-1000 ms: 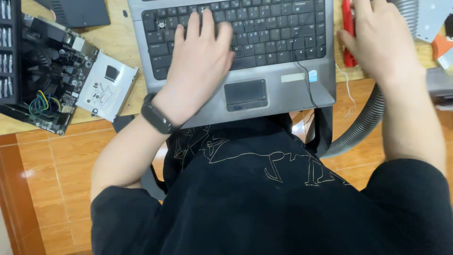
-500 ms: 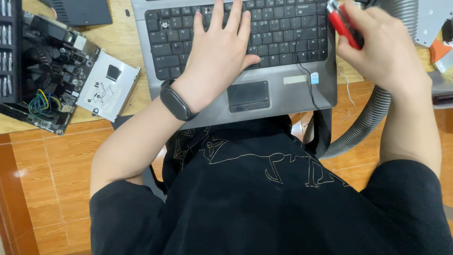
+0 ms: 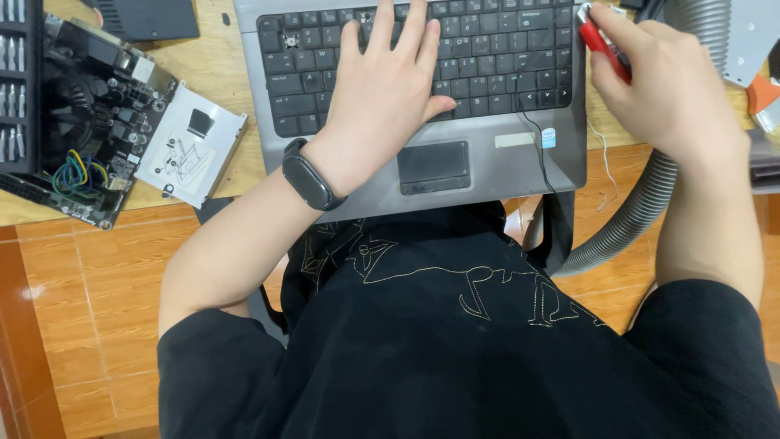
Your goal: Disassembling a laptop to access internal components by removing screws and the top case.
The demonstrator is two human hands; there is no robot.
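Red slim tool (image 3: pixel 603 41) in right hand (image 3: pixel 666 89); left hand (image 3: pixel 390 89) flat on keyboard (image 3: pixel 496 61).

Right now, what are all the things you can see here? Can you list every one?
laptop: 1, grey with black keys, on the wooden table edge, middle
red-handled tool: 1, red, at the laptop's right edge, in the right hand
circuit board: 1, black with coloured wires, left on the table
metal drive bracket: 1, silver, beside the circuit board
screwdriver bit rack: 1, black, far left edge
black box: 1, dark, top left
ribbed hose: 1, grey, right side, hanging off the table
wooden table: 1, light wood
wristband: 1, black, on the left wrist
left hand: 1, flat on the keyboard
right hand: 1, gripping the red-handled tool
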